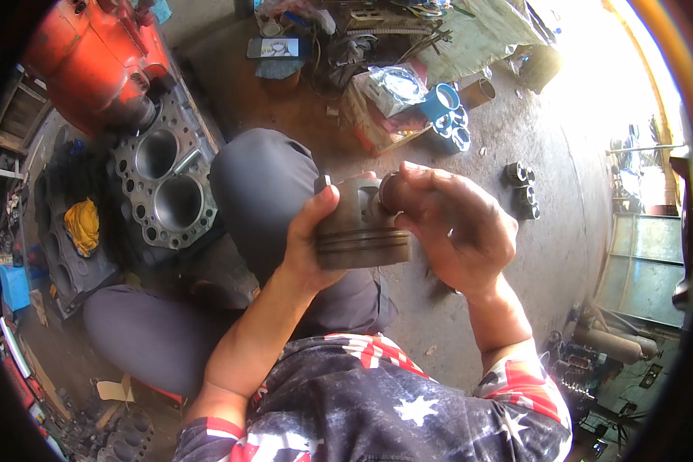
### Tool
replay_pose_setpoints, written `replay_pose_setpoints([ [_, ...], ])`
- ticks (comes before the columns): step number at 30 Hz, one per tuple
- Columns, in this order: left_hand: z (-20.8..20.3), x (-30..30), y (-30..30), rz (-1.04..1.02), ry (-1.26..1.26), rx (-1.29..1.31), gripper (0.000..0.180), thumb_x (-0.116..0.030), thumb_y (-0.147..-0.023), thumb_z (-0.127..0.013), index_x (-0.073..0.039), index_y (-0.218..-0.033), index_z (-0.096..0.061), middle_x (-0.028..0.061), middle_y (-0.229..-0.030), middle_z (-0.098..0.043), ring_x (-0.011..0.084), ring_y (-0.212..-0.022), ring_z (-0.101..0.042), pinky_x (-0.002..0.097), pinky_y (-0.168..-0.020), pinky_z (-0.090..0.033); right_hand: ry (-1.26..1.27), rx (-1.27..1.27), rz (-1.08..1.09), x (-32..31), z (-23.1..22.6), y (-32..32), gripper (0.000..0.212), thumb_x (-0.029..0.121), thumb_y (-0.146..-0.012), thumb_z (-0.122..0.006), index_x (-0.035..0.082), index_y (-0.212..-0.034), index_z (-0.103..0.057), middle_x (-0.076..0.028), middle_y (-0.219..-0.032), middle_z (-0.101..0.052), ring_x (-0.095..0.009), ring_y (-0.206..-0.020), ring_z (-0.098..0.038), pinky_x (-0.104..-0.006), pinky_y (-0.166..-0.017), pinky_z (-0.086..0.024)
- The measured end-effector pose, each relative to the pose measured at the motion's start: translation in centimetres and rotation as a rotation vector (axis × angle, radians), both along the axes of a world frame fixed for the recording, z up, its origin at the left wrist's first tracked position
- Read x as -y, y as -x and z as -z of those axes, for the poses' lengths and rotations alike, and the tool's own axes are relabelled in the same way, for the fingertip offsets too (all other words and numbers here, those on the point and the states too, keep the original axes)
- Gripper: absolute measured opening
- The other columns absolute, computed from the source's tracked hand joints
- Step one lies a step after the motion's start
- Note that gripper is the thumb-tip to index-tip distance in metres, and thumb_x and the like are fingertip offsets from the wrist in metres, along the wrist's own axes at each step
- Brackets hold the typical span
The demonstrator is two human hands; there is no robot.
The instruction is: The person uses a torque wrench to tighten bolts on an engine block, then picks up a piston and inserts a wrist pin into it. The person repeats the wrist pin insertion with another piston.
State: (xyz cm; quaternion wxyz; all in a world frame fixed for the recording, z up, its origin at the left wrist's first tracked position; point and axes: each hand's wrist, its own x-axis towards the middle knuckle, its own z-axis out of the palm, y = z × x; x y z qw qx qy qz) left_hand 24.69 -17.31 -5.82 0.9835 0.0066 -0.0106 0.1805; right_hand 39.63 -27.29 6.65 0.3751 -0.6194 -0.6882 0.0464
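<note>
In front of my knees I hold a grey metal piston (362, 245), its grooved ring end facing down. My left hand (309, 231) is wrapped round its left side, with the thumb up along the skirt. My right hand (458, 219) is closed at the piston's right side, thumb and fingers pinching a dark round part (389, 192) against the side opening. That part looks like the end of a piston pin, though the fingers cover most of it. The left fingers behind the piston are mostly hidden.
An engine block (179, 202) with large round bores stands at left, beside a red-orange machine housing (100, 65) and a yellow cloth (82, 227). Ahead lie a blue ring-shaped part (441, 98) and a phone (273, 48). Several dark cylindrical parts (525, 192) sit on the floor at right.
</note>
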Motion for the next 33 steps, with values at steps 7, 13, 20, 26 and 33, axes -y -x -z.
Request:
replay_pose_setpoints([
  [7, -0.1, -0.1, 0.3, 0.007, -0.007, -0.029, 0.059, -0.039, -0.094, -0.067, -0.004, -0.139, -0.052, 0.0157, -0.126, -0.065, 0.0285, -0.116, -0.065, 0.0473, -0.102, -0.053, -0.278, -0.14, 0.04, -0.1, -0.7, 0.6, 0.049, 0.002, -0.082, -0.083, -0.005, -0.124, -0.058, -0.02, -0.112, -0.07, -0.037, -0.108, -0.07, -0.0471, -0.094, -0.059],
  [13, 0.0, 0.0, 0.3, 0.011, -0.015, -0.021, 0.057, -0.038, -0.094, -0.068, -0.006, -0.139, -0.052, 0.0157, -0.128, -0.063, 0.0287, -0.115, -0.066, 0.0464, -0.099, -0.055, -0.245, -0.116, 0.129, 0.4, -0.7, 0.8, 0.044, 0.002, -0.078, -0.085, -0.004, -0.117, -0.065, -0.021, -0.115, -0.072, -0.032, -0.11, -0.071, -0.0434, -0.096, -0.057],
  [20, 0.2, 0.1, 0.1, -0.027, -0.058, -0.136, 0.083, -0.052, -0.09, -0.068, 0.002, -0.148, -0.042, 0.0289, -0.139, -0.055, 0.0502, -0.123, -0.058, 0.0601, -0.106, -0.048, -0.383, -0.08, 0.109, 1.6, -1.4, 0.1, 0.074, 0.024, -0.077, -0.089, 0.001, -0.133, -0.046, -0.019, -0.114, -0.066, -0.047, -0.109, -0.067, -0.0605, -0.097, -0.057],
  [26, 0.3, 0.2, 0.1, -0.02, -0.054, -0.122, 0.082, -0.052, -0.09, -0.068, 0.001, -0.147, -0.043, 0.0291, -0.139, -0.054, 0.05, -0.122, -0.059, 0.0597, -0.105, -0.048, -0.424, -0.111, 0.195, 1.5, -1.3, 0.3, 0.076, 0.025, -0.078, -0.088, 0.001, -0.135, -0.044, -0.02, -0.115, -0.066, -0.048, -0.11, -0.066, -0.0603, -0.097, -0.057],
  [33, 0.6, 0.0, 0.3, -0.018, -0.06, -0.1, 0.079, -0.052, -0.092, -0.066, 0.0, -0.148, -0.043, 0.0251, -0.136, -0.058, 0.0422, -0.121, -0.062, 0.0571, -0.104, -0.05, -0.141, 0.005, 0.04, 0.0, 0.1, 1.5, 0.037, -0.009, -0.079, -0.078, -0.002, -0.114, -0.066, -0.018, -0.106, -0.075, -0.03, -0.102, -0.074, -0.0389, -0.09, -0.06],
])
